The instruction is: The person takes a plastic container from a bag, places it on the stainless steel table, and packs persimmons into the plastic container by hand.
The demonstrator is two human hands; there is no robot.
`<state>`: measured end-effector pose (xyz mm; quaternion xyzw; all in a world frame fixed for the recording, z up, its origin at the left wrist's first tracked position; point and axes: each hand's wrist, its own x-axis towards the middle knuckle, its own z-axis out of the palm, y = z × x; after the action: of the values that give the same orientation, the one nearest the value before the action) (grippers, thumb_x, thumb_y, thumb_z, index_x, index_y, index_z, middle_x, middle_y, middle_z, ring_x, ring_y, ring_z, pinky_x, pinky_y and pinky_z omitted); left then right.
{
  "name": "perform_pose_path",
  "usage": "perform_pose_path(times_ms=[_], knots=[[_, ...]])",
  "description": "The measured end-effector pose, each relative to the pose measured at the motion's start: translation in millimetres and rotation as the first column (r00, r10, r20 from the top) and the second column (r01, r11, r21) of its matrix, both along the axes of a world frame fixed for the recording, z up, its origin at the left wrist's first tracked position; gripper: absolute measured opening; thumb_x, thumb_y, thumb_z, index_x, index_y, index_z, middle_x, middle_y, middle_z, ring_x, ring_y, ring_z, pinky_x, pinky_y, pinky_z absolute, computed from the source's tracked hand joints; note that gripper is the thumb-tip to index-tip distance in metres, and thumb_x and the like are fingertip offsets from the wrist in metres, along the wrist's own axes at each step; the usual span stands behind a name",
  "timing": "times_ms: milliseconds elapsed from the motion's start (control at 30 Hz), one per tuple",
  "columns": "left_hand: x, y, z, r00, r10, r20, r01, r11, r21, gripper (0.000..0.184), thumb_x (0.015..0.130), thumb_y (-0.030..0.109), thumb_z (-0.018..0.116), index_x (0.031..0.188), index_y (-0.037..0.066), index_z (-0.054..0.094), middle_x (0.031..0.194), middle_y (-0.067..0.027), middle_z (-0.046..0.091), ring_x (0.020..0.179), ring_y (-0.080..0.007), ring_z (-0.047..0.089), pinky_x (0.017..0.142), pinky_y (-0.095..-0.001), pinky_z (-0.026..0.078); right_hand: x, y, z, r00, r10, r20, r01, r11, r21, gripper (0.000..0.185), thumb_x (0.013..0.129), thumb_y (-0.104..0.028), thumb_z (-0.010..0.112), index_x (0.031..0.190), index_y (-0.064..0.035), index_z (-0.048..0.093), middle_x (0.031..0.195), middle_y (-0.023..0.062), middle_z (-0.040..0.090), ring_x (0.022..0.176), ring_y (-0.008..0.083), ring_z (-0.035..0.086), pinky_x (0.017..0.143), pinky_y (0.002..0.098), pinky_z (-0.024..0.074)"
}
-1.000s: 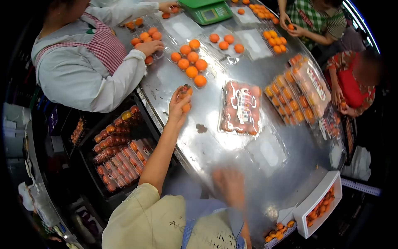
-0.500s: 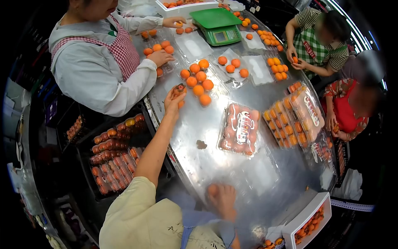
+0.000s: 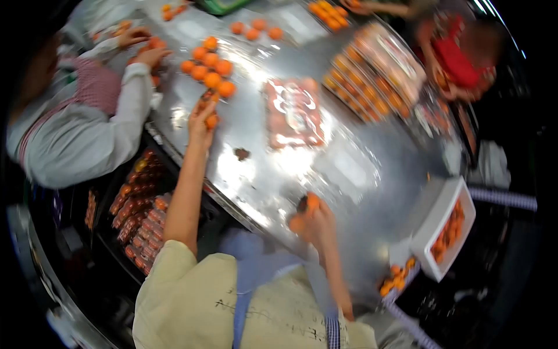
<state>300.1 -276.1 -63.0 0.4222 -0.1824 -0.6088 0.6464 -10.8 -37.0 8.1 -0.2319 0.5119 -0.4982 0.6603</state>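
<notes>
My left hand [image 3: 201,119] is closed on an orange fruit [image 3: 211,121] with a dark-topped fruit at its fingertips, just below a tray of several orange fruits [image 3: 210,65]. Lower on the metal table [image 3: 256,200], my right hand [image 3: 318,218] grips an orange fruit [image 3: 313,202]; another orange fruit [image 3: 296,224] shows beside its fingers, blurred. Between and above the hands lies a closed clear pack of fruit [image 3: 294,113] with a printed label. An open clear tray with a white liner [image 3: 350,164] is to its right.
A co-worker in a pale jacket [image 3: 87,139] reaches over fruit at the left. Stacked packs [image 3: 372,75] stand at the upper right, near a person in red [image 3: 456,55]. A white box of fruit [image 3: 419,256] is at the lower right. Filled packs lie in a black crate [image 3: 215,200] at the left.
The view has shifted, moving the table's contents up and left. My right hand has lifted up with fruit now visible in it. My left hand still holds fruit beside the tray.
</notes>
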Motion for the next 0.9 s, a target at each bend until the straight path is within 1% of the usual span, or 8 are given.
perform_pose_path(times_ms=[33, 133, 400, 467, 667, 733, 833, 900], knots=[[-17, 11, 15, 0.999, -0.036, 0.012, 0.035, 0.999, 0.036, 0.035, 0.083, 0.006, 0.067, 0.116, 0.004, 0.057, 0.085, 0.0016, 0.056, 0.068, -0.0081, 0.053, 0.057, -0.0225, 0.047, -1, 0, -1, 0.973, -0.072, 0.219, 0.079, 0.997, -0.023, 0.045, 0.092, -0.028, 0.056, 0.126, 0.0012, 0.05, 0.117, 0.0113, 0.057, 0.102, 0.0235, 0.058, 0.088, 0.0372, 0.0483], [-59, 44, 26, 0.976, -0.218, -0.005, 0.217, 0.97, 0.11, 0.035, 0.086, 0.009, 0.065, 0.119, 0.004, 0.055, 0.092, -0.0002, 0.056, 0.074, -0.0092, 0.054, 0.06, -0.0234, 0.048, -5, 1, 9, 0.91, -0.157, 0.383, 0.169, 0.986, 0.004, 0.044, 0.095, -0.035, 0.049, 0.123, -0.0004, 0.05, 0.115, 0.011, 0.057, 0.097, 0.0239, 0.059, 0.084, 0.0351, 0.0489], [-157, 126, 49, 0.767, -0.632, -0.109, 0.641, 0.751, 0.158, 0.039, 0.086, 0.011, 0.064, 0.123, 0.004, 0.054, 0.098, -0.0029, 0.061, 0.074, -0.0093, 0.057, 0.063, -0.0244, 0.05, -23, 15, 11, 0.784, -0.365, 0.501, 0.34, 0.929, 0.146, 0.045, 0.098, -0.045, 0.038, 0.121, -0.0072, 0.047, 0.113, 0.0085, 0.054, 0.1, 0.0238, 0.054, 0.089, 0.037, 0.0452], [-186, 143, 69, 0.707, -0.707, 0.007, 0.706, 0.707, 0.044, 0.041, 0.084, 0.009, 0.065, 0.123, 0.003, 0.053, 0.106, -0.0043, 0.061, 0.091, -0.0122, 0.059, 0.073, -0.0248, 0.05, -23, 16, 6, 0.676, -0.465, 0.572, 0.436, 0.878, 0.198, 0.046, 0.098, -0.047, 0.036, 0.122, -0.0087, 0.045, 0.116, 0.0086, 0.052, 0.105, 0.0241, 0.052, 0.095, 0.0374, 0.0429], [-257, 199, 90, 0.412, -0.46, 0.787, 0.843, 0.52, -0.137, 0.056, 0.074, 0.005, 0.068, 0.127, 0.004, 0.048, 0.125, -0.0131, 0.052, 0.115, -0.0262, 0.048, 0.094, -0.0358, 0.042, -40, 13, 11, 0.49, -0.586, 0.645, 0.59, 0.768, 0.25, 0.057, 0.095, -0.053, 0.033, 0.126, -0.0055, 0.043, 0.128, 0.0128, 0.049, 0.121, 0.0272, 0.046, 0.104, 0.0412, 0.0371], [-271, 204, 90, 0.305, -0.365, 0.879, 0.889, 0.44, -0.126, 0.063, 0.071, 0.005, 0.067, 0.129, 0.005, 0.045, 0.133, -0.0169, 0.044, 0.124, -0.0355, 0.036, 0.1, -0.0414, 0.036, -51, 19, 6, 0.368, -0.643, 0.672, 0.641, 0.699, 0.317, 0.056, 0.093, -0.048, 0.037, 0.124, -0.0025, 0.045, 0.125, 0.0142, 0.051, 0.12, 0.0275, 0.048, 0.104, 0.0396, 0.0376], [-287, 206, 98, 0.186, -0.113, 0.976, 0.924, 0.359, -0.134, 0.066, 0.071, 0.013, 0.068, 0.132, 0.005, 0.043, 0.136, -0.0164, 0.042, 0.124, -0.0363, 0.036, 0.103, -0.045, 0.031, -67, 26, 11, 0.355, -0.712, 0.606, 0.731, 0.615, 0.294, 0.051, 0.091, -0.047, 0.041, 0.117, -0.004, 0.051, 0.121, 0.0138, 0.053, 0.117, 0.0262, 0.05, 0.102, 0.0397, 0.0398], [-298, 207, 99, 0.158, -0.116, 0.981, 0.956, 0.267, -0.123, 0.071, 0.071, 0.019, 0.068, 0.135, 0.006, 0.04, 0.138, -0.0164, 0.04, 0.126, -0.037, 0.035, 0.106, -0.0466, 0.028, -81, 31, 13, 0.275, -0.755, 0.595, 0.79, 0.53, 0.308, 0.048, 0.09, -0.046, 0.045, 0.111, -0.0043, 0.054, 0.118, 0.0134, 0.054, 0.112, 0.0259, 0.052, 0.099, 0.041, 0.0425]])
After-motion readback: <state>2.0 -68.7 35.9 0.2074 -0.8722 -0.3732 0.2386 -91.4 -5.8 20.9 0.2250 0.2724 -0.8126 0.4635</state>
